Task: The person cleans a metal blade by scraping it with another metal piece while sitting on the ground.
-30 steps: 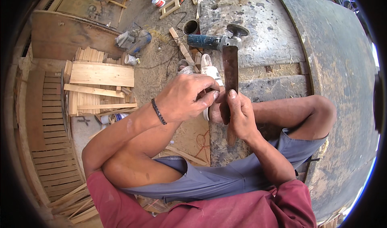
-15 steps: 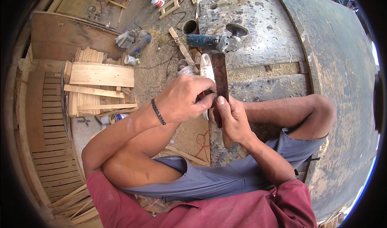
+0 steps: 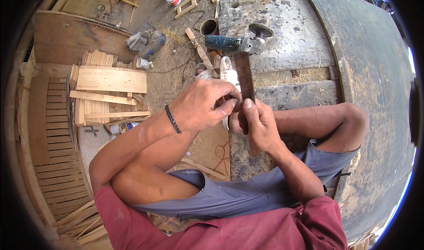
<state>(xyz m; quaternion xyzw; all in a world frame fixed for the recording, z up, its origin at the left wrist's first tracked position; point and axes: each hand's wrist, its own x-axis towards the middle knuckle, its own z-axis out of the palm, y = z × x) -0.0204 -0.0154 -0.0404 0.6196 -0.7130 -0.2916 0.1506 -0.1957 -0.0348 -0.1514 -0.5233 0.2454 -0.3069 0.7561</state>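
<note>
My right hand (image 3: 264, 125) is wrapped round a long, flat, dark brown bar (image 3: 244, 73) that looks like a worn metal blade. It stands nearly upright in view, its top leaning slightly left, and a narrower brown end shows below the hand. Thumb and fingers of my left hand (image 3: 204, 104) are pinched together at the bar's left edge. Whatever is between them is hidden. Just beyond the hands lies a blue and grey angle grinder (image 3: 229, 43) with a round disc. A white shoe (image 3: 229, 76) shows behind the bar.
A stained workbench (image 3: 287, 33) extends ahead and right. A dark round can (image 3: 209, 27) stands beside the grinder. At left are stacked wooden boards (image 3: 110, 80) and a dusty power tool (image 3: 146, 42). A wood strip (image 3: 196, 46) and cables lie on the floor.
The bar has shifted a little right and upward, and its top now leans left. My right hand moved slightly right with it. My left hand stays pinched at its edge.
</note>
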